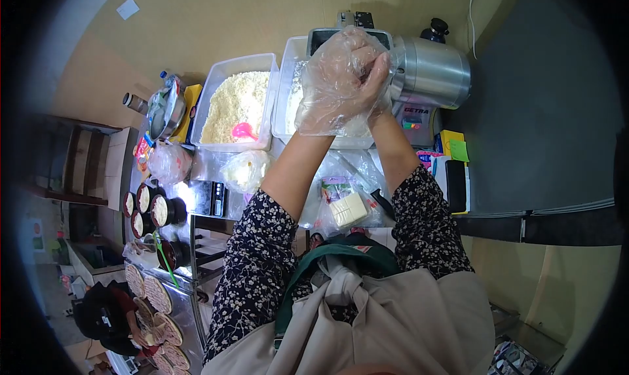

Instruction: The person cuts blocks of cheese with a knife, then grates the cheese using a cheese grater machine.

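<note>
left hand point(334, 80): loose plastic glove, fingers together, curled down over feed opening of grater machine point(432, 70). grip on anything: cannot tell. right hand point(379, 70): pressed against left, mostly hidden by glove; finger state cannot tell. clear tub point(282, 106) directly below both hands, holding shreds. second tub point(239, 59) just beside, with pink scoop point(244, 132). cheese block point(348, 209) between forearms, near body.
</note>
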A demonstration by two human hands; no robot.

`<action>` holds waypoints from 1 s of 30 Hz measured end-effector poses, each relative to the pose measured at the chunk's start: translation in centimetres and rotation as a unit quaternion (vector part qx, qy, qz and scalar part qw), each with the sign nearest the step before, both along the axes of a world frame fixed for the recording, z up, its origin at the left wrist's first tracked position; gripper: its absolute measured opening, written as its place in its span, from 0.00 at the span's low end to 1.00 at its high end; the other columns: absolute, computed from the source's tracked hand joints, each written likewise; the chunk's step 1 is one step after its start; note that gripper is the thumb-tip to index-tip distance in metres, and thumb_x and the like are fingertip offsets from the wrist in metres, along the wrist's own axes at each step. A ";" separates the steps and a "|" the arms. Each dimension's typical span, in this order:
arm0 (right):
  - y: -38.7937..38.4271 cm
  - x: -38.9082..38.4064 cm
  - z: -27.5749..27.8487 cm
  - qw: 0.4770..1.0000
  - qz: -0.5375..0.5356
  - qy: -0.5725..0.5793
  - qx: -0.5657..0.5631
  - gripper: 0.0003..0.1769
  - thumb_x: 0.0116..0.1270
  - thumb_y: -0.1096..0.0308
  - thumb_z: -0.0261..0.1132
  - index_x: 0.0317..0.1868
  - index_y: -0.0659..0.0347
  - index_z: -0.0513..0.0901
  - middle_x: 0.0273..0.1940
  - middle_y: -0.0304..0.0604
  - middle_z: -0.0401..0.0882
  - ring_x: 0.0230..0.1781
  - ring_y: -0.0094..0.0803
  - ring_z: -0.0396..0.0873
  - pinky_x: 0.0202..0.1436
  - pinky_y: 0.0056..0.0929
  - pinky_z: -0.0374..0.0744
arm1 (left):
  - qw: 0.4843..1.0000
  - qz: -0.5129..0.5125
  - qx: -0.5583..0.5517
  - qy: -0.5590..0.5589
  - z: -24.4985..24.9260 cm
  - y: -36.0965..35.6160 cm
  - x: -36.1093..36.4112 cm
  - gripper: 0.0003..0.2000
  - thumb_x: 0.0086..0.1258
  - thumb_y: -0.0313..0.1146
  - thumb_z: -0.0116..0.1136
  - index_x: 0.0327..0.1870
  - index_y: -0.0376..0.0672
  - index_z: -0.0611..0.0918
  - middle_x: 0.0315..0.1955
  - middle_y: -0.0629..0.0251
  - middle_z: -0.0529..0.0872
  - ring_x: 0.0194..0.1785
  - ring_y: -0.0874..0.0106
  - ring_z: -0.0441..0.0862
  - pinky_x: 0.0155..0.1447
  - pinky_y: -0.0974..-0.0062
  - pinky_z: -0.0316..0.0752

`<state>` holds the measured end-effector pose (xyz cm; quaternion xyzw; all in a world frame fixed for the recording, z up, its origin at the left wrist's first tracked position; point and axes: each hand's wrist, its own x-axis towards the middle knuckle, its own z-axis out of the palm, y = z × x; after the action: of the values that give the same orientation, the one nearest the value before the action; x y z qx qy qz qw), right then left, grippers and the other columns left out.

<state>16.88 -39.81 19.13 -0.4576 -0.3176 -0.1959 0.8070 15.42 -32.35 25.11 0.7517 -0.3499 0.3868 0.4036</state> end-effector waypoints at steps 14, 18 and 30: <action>0.2 -0.7 -0.7 0.967 -0.179 -0.119 -0.133 0.12 0.69 0.61 0.55 0.36 0.61 0.80 0.37 0.42 0.79 0.37 0.36 0.77 0.42 0.33 0.75 | 1.000 -0.008 -0.017 -0.003 -2.2 0.4 -1.3 0.04 0.60 0.28 0.62 0.26 0.40 0.81 0.29 0.60 0.83 0.38 0.59 0.82 0.43 0.66 0.77; -0.3 0.2 -0.9 0.948 -0.224 -0.150 -0.171 0.11 0.68 0.63 0.56 0.34 0.61 0.79 0.36 0.43 0.79 0.36 0.37 0.77 0.41 0.33 0.75 | 1.000 -0.002 -0.011 0.013 -1.7 0.1 -0.8 0.04 0.60 0.28 0.63 0.25 0.41 0.81 0.29 0.60 0.83 0.38 0.59 0.82 0.43 0.66 0.77; -1.6 1.6 -1.4 0.871 -0.334 -0.210 -0.293 0.08 0.65 0.68 0.59 0.28 0.62 0.79 0.32 0.45 0.78 0.33 0.41 0.77 0.39 0.36 0.74 | 0.999 -0.013 -0.008 0.052 -3.0 3.1 -4.6 0.19 0.64 0.31 0.61 0.56 0.40 0.78 0.50 0.53 0.81 0.56 0.54 0.78 0.62 0.63 0.71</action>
<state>18.51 -41.45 17.72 -0.6997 -0.3512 -0.4432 0.4367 10.82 -29.23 22.12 0.7628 -0.3354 0.3449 0.4320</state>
